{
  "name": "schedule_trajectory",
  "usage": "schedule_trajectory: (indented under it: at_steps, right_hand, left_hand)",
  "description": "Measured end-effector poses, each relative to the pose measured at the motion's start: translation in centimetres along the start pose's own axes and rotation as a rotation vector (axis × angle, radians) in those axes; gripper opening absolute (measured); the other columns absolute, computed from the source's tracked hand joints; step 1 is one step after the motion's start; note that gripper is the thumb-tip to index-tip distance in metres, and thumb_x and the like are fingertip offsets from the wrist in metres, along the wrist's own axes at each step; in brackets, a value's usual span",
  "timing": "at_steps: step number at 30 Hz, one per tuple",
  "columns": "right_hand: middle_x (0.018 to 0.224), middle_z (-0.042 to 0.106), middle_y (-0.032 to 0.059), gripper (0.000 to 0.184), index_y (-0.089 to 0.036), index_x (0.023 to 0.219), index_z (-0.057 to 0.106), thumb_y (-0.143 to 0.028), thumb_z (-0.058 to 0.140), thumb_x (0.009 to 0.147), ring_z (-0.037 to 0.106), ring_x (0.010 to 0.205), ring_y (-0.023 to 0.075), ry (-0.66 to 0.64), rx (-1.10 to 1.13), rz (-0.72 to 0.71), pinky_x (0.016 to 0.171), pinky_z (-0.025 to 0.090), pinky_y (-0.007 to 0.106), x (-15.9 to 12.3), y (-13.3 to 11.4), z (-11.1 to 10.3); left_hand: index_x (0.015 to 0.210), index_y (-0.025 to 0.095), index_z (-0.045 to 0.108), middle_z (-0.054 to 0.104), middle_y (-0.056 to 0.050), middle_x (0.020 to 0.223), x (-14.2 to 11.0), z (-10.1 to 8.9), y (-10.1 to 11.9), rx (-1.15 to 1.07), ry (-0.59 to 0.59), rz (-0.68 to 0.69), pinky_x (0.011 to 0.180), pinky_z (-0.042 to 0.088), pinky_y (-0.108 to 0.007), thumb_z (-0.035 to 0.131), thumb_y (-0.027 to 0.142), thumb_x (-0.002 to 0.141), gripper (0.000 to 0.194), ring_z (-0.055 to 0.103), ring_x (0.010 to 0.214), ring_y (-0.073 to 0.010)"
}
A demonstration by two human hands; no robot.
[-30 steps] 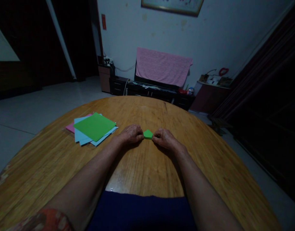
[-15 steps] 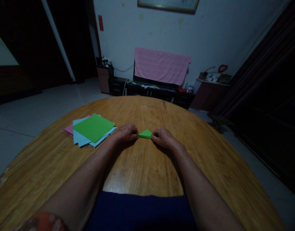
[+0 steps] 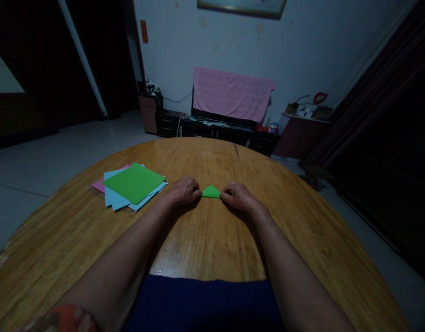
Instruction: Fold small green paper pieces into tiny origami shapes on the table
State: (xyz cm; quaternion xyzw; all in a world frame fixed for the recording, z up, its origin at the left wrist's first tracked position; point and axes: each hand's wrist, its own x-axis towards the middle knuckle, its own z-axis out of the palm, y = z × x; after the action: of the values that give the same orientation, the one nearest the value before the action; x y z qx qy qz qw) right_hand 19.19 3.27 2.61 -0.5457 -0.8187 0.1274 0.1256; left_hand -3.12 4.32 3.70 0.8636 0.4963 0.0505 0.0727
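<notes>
A small piece of folded green paper (image 3: 211,192) lies on the wooden table between my hands, its visible part a low triangle with the point facing away from me. My left hand (image 3: 184,190) has its fingers closed at the paper's left end. At the right end, my right hand (image 3: 237,196) pinches the other corner. Both ends of the paper are hidden under the fingertips. To the left of my left hand is a stack of square paper sheets (image 3: 134,183), green on top with light blue and pink below.
The round wooden table (image 3: 205,240) has its far edge in front of a low black TV cabinet (image 3: 229,133). A pink cloth (image 3: 233,94) hangs over the television. A dark blue cloth (image 3: 205,302) is at the near edge, between my forearms.
My left hand has shifted slightly left, and more of the green paper shows between the hands. The strip along its near edge now looks flatter. Both hands keep hold of the ends.
</notes>
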Motion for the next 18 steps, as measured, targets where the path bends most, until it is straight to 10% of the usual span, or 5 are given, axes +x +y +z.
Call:
schedule_trajectory:
  at_steps: [18]
  right_hand:
    - [0.049, 0.045, -0.0021, 0.031, -0.017, 0.054, 0.055, -0.029, 0.056, 0.082, 0.039, 0.046, 0.009, -0.004, 0.009, 0.177, 0.048, 0.023, 0.026, 0.0, 1.2, 0.0]
  left_hand:
    - [0.082, 0.016, 0.074, 0.07, -0.017, 0.088, 0.9, 0.7, 0.2, 0.019, 0.006, -0.067, 0.07, 0.046, -0.036, 0.047, 0.032, 0.082, 0.031, 0.063, 0.085, -0.0291]
